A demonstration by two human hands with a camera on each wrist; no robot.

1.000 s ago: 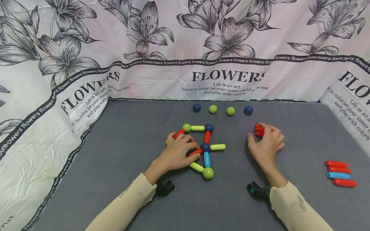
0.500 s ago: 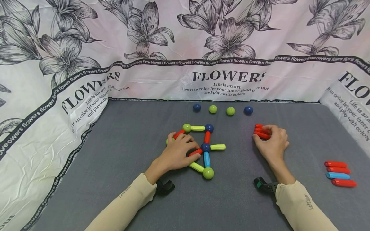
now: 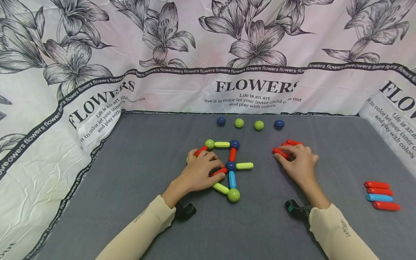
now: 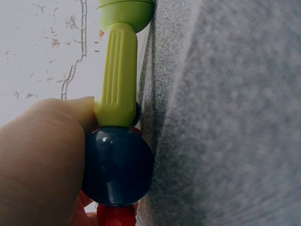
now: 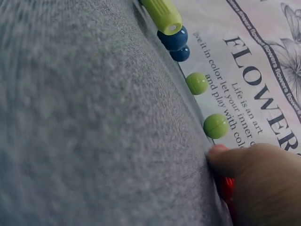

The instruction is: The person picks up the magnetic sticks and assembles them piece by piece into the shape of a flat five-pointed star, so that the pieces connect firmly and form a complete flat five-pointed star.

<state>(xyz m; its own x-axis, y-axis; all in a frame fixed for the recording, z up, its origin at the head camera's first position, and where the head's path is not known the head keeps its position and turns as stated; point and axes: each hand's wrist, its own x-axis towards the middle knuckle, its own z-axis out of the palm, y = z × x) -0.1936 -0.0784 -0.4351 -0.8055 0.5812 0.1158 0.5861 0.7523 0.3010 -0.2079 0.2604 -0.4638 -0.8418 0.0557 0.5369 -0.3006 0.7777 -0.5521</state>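
A flat frame of magnetic sticks and balls point(image 3: 232, 155) lies on the grey table in the head view. My left hand point(image 3: 196, 172) holds its left part, fingers curved over it and thumb beside a red stick point(image 3: 220, 171); the palm hides some of the frame. In the left wrist view the thumb lies along a blue ball point(image 4: 118, 165) joined to a yellow-green stick point(image 4: 117, 75). To the right of the frame, my right hand point(image 3: 301, 160) pinches one red magnetic stick point(image 3: 280, 153) between thumb and fingers. Other red sticks point(image 3: 294, 142) lie just behind it, partly covered.
Along the back edge sit two blue balls point(image 3: 279, 124) and two green balls point(image 3: 259, 125) in a row. Three red sticks point(image 3: 386, 206) and a blue stick point(image 3: 380, 197) lie at the far right. Flower-printed cloth point(image 3: 182, 90) hangs behind the table.
My right hand has taken hold of a red stick from the small group and drawn it left, apart from the others. The left hand and the frame stay in place.
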